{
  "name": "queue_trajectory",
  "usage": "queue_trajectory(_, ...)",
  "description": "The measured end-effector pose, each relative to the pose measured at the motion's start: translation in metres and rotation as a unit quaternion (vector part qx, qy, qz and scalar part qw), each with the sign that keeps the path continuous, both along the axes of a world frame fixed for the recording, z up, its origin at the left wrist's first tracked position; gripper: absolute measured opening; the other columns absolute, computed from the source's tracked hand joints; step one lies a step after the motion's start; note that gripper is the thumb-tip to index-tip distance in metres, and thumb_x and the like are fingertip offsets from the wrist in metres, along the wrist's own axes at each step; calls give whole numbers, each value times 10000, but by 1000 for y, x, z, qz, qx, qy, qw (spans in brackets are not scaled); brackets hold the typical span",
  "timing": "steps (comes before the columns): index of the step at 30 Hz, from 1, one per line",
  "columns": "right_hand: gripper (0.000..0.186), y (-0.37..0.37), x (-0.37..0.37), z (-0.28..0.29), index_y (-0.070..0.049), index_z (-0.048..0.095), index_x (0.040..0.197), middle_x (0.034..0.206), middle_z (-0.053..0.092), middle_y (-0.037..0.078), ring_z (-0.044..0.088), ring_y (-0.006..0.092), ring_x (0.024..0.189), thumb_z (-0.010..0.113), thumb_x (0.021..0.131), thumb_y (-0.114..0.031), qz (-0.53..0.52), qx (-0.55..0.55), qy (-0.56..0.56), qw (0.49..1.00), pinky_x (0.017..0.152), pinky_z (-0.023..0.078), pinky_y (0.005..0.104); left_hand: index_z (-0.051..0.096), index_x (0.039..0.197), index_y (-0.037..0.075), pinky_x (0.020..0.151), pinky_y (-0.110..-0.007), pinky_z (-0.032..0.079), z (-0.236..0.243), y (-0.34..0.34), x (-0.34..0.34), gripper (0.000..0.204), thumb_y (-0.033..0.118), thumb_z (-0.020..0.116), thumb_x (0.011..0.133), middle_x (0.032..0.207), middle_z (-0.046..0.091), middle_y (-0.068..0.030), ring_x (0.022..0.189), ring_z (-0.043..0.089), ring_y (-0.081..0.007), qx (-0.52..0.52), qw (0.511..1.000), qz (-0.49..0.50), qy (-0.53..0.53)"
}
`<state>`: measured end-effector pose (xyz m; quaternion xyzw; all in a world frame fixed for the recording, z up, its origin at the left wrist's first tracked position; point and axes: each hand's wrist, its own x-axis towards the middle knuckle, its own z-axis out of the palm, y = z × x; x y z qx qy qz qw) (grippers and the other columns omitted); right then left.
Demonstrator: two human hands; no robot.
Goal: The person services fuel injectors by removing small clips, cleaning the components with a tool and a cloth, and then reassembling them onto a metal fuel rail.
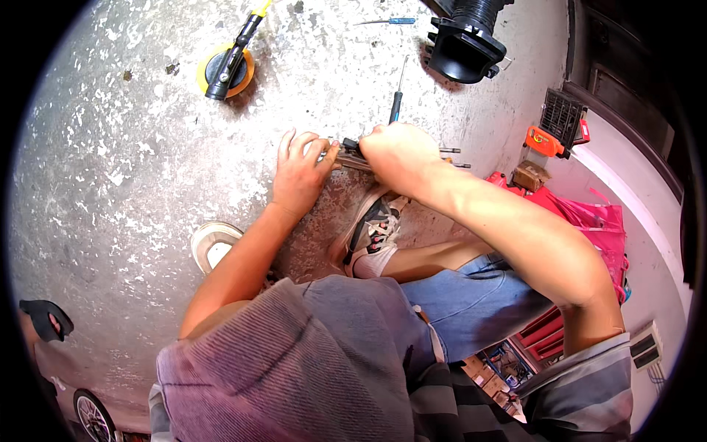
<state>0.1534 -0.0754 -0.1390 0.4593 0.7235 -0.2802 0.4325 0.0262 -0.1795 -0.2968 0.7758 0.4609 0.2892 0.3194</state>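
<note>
Between my hands, low over the concrete floor, is a narrow brownish metal part point(353, 162) with a small black piece point(351, 145) on top. Its left end is pinched by the thumb and index finger of my left hand point(298, 173), whose other fingers are spread. My right hand point(401, 156) is closed in a fist over the part's right side, and what lies inside it is hidden. Thin rods point(453, 151) stick out to the right of that fist. Just beyond it a screwdriver point(396, 107) with a black and blue handle points away from me.
Farther off lie a small blue-handled screwdriver point(401, 20) and a black plastic housing with ribbed hose point(464, 51). At far left a black tool point(234, 66) rests across a yellow-rimmed disc point(249, 77). An orange object point(543, 141), a black crate point(562, 114) and a pink bag point(589, 221) are at right.
</note>
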Motion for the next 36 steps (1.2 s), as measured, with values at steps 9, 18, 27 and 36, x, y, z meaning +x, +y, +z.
queue_trajectory(9, 148, 8, -28, 0, -63, 725, 900, 940, 718, 104, 704, 253, 903, 591, 837, -63, 113, -75, -61, 989, 756, 567, 338, 634, 1149, 106, 1082, -526, 324, -5, -1, 1, 334, 199, 600, 830, 1074, 555, -36, 1120, 506, -237, 5, 1000, -4, -12)
queue_trajectory(18, 154, 12, -27, -4, -60, 720, 878, 931, 709, 143, 707, 271, 867, 574, 829, -56, 71, -80, -52, 993, 755, 574, 364, 633, 1158, 106, 1094, -519, 311, -2, 0, 0, 339, 189, 610, 831, 1088, 557, -34, 1128, 504, -230, -1, 1000, -10, -7)
queue_trajectory(27, 180, 25, -8, 15, 0, 708, 900, 976, 689, 207, 687, 325, 918, 551, 822, -40, 11, -55, -48, 997, 783, 563, 398, 640, 1141, 113, 1071, -519, 333, -2, -1, 0, 366, 245, 683, 803, 1031, 554, -33, 1100, 507, -234, 0, 1000, 2, -12)
queue_trajectory(36, 240, 22, 40, 19, -3, 709, 852, 790, 668, 226, 671, 341, 795, 679, 867, -241, -240, -93, -11, 966, 743, 509, 409, 669, 1073, 94, 1059, -514, 311, 14, 10, 4, 409, 263, 791, 722, 1007, 574, -28, 1065, 520, -228, -39, 994, 42, -92)
